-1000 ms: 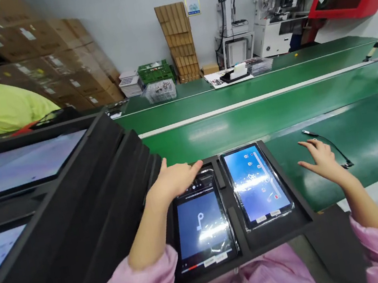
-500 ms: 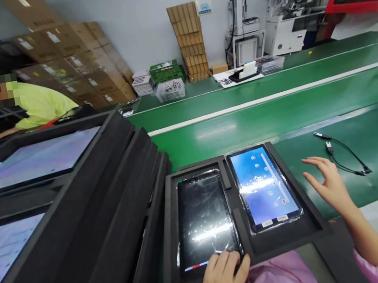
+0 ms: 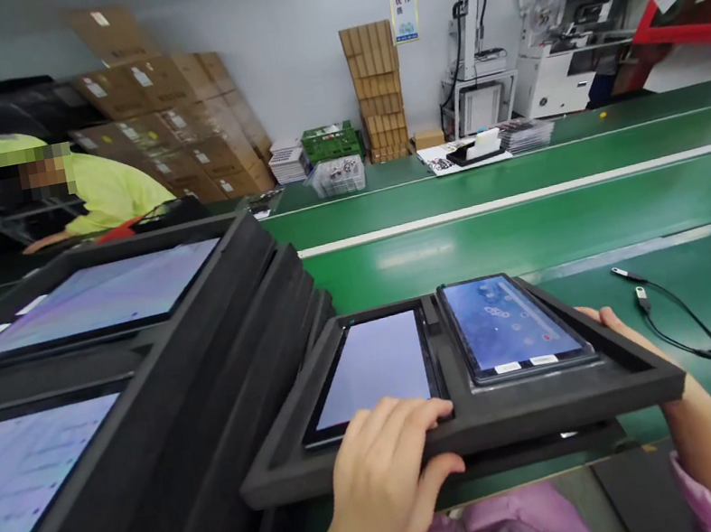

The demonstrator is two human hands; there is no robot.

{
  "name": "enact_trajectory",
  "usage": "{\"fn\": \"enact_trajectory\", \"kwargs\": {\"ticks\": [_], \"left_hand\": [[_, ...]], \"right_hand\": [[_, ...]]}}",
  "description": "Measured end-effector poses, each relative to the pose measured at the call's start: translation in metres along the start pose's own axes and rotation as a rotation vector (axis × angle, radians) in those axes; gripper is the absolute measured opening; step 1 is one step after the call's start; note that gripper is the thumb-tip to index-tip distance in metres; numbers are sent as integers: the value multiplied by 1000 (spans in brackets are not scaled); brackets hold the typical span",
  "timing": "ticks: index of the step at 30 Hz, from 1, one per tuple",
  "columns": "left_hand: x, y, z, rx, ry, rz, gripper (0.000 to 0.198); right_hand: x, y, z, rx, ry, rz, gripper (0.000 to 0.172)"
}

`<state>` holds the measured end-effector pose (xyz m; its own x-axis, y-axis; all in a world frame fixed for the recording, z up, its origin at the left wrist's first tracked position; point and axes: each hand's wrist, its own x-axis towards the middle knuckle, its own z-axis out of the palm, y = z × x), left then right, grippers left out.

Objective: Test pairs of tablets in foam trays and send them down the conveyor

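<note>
Both hands at a black foam tray above a green workbench: we see the left hand clasping its near wall, fingers over the top and thumb on the outer side, while the right hand meets the right edge — mostly hidden by the foam, so we cannot tell how far it is closed. Two tablets lie in the tray, screens up and lit: a left tablet, pale and almost blank, and a right tablet showing icons. The tray looks tilted, near wall raised, beside a stack of foam trays; a short black cable lies apart at right.

To handle this well, we judge, both hands should share the weight and level the foam, lest a tablet slide. The left fingers reach the left tablet's lower end — better, we think, to bear on foam than glass, with the tray's left corner clear of the stack.
</note>
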<state>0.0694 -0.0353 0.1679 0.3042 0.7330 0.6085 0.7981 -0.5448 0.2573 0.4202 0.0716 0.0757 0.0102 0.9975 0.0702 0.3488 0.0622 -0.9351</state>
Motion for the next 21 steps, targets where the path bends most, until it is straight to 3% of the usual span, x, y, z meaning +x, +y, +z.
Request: {"fn": "enact_trajectory", "kwargs": {"ticks": [2, 3, 6, 11, 17, 21], "left_hand": [[-8, 0, 6, -32, -39, 19, 29], [-18, 0, 13, -47, -43, 25, 28], [-57, 1, 45, -65, -3, 31, 24], [-108, 0, 94, 38, 238, 83, 22], [-108, -3, 106, 65, 168, 134, 23], [-90, -4, 113, 57, 113, 79, 15]], "right_hand": [[-3, -9, 3, 188, -236, 128, 61], [-5, -12, 4, 230, -280, 154, 60], [-11, -11, 3, 153, -240, 52, 74], [-15, 19, 7, 48, -99, -174, 83], [-6, 67, 15, 8, -86, -242, 78], [25, 63, -4, -260, -64, -220, 61]]}}
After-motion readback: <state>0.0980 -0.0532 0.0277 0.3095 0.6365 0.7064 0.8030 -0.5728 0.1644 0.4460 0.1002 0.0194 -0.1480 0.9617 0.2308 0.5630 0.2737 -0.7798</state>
